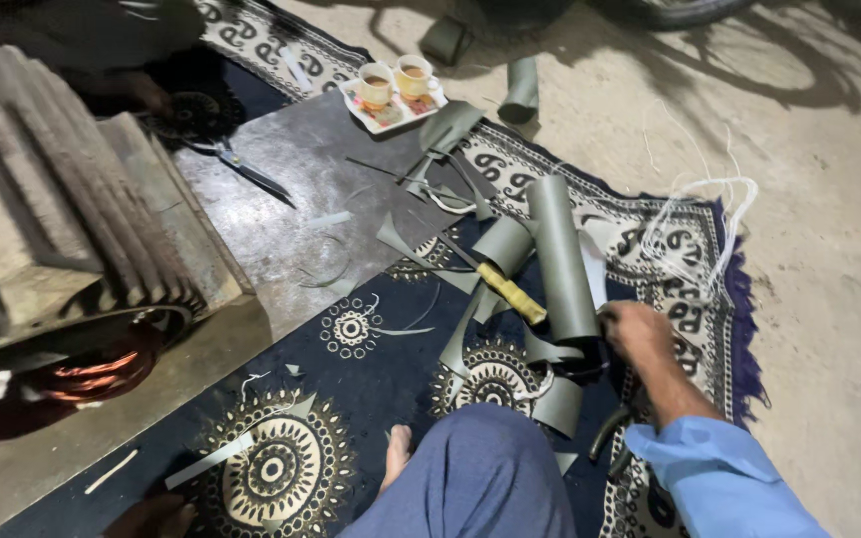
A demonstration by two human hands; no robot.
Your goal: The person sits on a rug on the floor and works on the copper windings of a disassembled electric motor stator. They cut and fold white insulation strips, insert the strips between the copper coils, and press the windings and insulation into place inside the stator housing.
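The right hand (638, 331) rests closed on the lower end of a grey roll (560, 259) (rug (371, 379) beneath). Grey strips (470, 329) lie beside it; the left hand is out of view.

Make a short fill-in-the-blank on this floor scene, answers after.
1. The right hand rests on the end of a grey ____.
2. The white tray carries ____ cups.
3. The tool beside the grey roll has a ____ handle.
4. The scissors lie on a dark metal ____.

Missing words: roll; two; yellow; sheet

No packages, labels, signs or screens show anywhere in view.
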